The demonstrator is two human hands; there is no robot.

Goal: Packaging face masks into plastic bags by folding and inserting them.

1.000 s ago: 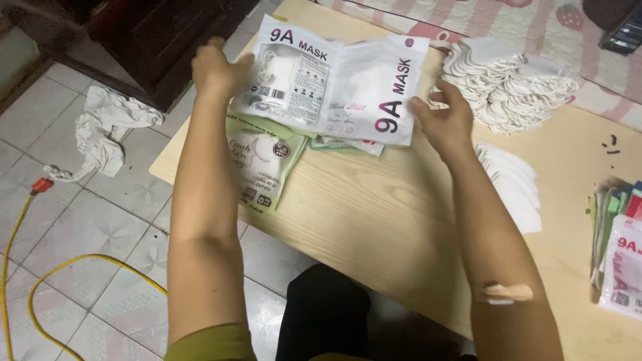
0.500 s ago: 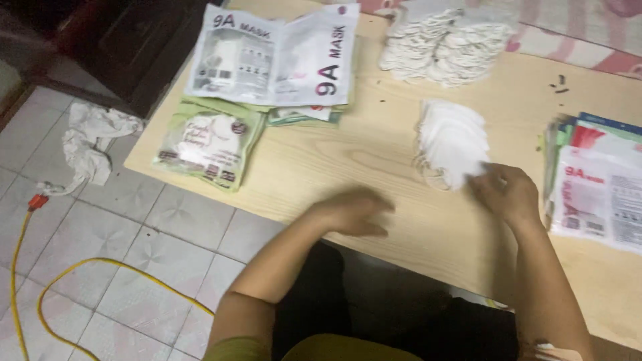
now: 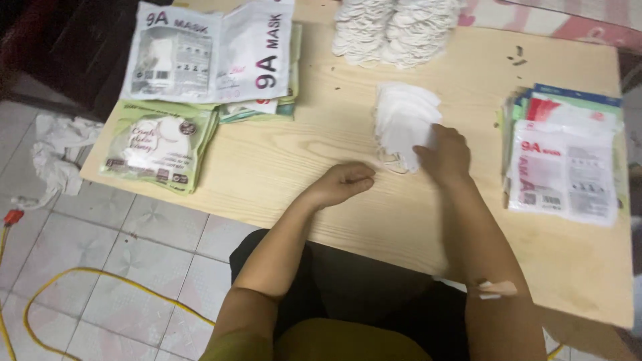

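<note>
A small stack of white face masks (image 3: pixel 400 119) lies in the middle of the light wooden table (image 3: pixel 321 154). My right hand (image 3: pixel 445 155) rests on the near edge of that stack, fingers curled onto the top mask. My left hand (image 3: pixel 342 183) lies on the bare wood just left of the stack, loosely closed with nothing visible in it. At the far left, a pile of white mask packets (image 3: pixel 210 57) sits on the table, with green packets (image 3: pixel 160 144) in front of it.
A heap of white ear-loop cords or masks (image 3: pixel 394 28) lies at the far edge. Flat packets, white on top of green and blue, are stacked at the right (image 3: pixel 565 160). White rags (image 3: pixel 60 150) and a yellow cable (image 3: pixel 100 284) lie on the tiled floor.
A second ago both hands held a white packet above the far-left pile. The packet now lies on that pile, and both hands have come back to the mask stack in the middle.
</note>
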